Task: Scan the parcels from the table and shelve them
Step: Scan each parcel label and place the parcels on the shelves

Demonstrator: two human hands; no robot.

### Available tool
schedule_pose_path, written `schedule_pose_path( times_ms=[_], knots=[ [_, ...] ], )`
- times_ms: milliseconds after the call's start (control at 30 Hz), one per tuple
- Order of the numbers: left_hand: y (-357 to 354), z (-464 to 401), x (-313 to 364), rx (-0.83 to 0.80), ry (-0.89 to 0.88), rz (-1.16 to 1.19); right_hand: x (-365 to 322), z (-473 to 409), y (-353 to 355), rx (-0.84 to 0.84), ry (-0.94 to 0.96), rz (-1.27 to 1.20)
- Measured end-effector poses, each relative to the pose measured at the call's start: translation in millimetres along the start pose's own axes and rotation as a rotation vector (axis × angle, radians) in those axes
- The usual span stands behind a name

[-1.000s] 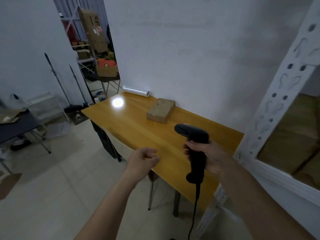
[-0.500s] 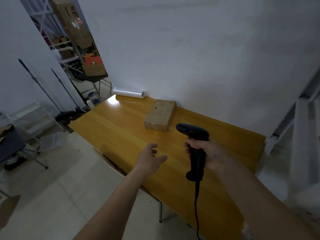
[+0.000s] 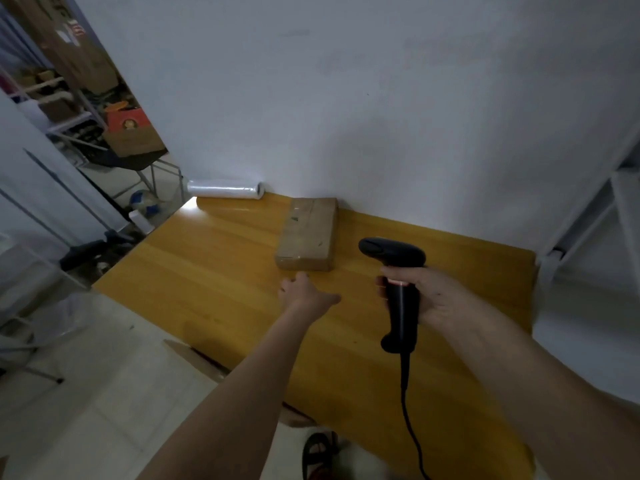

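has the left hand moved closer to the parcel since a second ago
Yes. The left hand has reached forward over the table toward the parcel; its fingers now sit just short of the parcel's near edge, not touching.

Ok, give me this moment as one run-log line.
phase: reach for parcel | left hand: open, near cardboard parcel, contact unclear | right hand: grips barcode scanner | parcel: flat on table

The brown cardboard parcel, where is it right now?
The brown cardboard parcel lies flat on the orange wooden table against the white wall, right of the clear film roll, just beyond the left hand.
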State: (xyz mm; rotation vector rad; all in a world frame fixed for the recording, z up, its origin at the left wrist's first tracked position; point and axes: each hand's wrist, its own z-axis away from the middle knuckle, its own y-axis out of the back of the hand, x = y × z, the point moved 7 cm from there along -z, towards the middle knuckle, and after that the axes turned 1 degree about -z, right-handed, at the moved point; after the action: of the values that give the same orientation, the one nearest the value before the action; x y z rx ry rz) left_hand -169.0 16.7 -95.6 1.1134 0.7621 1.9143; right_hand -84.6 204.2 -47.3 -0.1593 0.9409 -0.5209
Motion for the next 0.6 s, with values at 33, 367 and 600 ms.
schedule_pose_path(
  times_ms=[33, 367, 600],
  knots=[
    [2.2, -12.5, -0.6, -0.008, -0.003, -0.01, -2.8, -8.1, -4.7, 0.019, 0.004, -0.004],
    [26.3, -143.7, -28.6, -0.12, -0.03, -0.049, -1.9, -124.6, -85.0, 0.134, -0.086, -0.07],
    [29.7, -228.9, -38.2, -0.167, -0.078, -0.036, 18.5, -220.0, -108.0, 0.242, -0.141, -0.156]
  ],
)
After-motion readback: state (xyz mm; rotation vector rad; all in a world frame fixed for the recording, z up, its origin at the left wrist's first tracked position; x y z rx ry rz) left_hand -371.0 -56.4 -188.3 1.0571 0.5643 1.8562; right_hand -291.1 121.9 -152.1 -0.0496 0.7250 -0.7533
